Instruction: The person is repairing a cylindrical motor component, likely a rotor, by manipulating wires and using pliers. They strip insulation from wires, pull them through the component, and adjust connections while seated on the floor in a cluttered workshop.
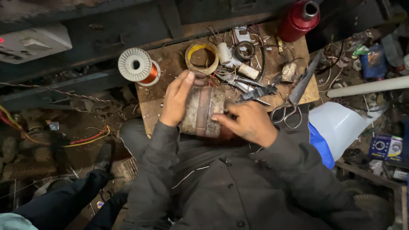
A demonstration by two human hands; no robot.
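Two hands clamp one rusty metal cylinder (202, 111), a motor stator by the look of it, held at the near edge of the wooden surface (170, 64) over the person's lap. Left hand (175, 101) lies flat along its left side, fingers (184, 83) together and stretched up over the rim, likely bracing it against rolling. Right hand (247, 123) grips the right end, fingers curled around the edge, thumb pressed on the shell; held like this the cylinder seems steadied from both sides. Just beyond the right hand: pliers (255, 93) and a second plier-like tool, touching in a heap. Scissors (296, 96) lie at the surface's right edge, handles hanging toward the lap. Further back: yellow tape roll (201, 57), small white spools (224, 53), copper wire spool (138, 67) at the left corner, red bottle (300, 19) at top right. White and blue plastic jug (336, 127) sits right of the lap. Dark-sleeved limb (59, 200) at bottom left; cannot tell whose. Cylinder's inside and far end hidden by the hands; windings not visible. Small parts around the tape roll too cluttered and dim to identify; floor junk at both sides hard to make out.
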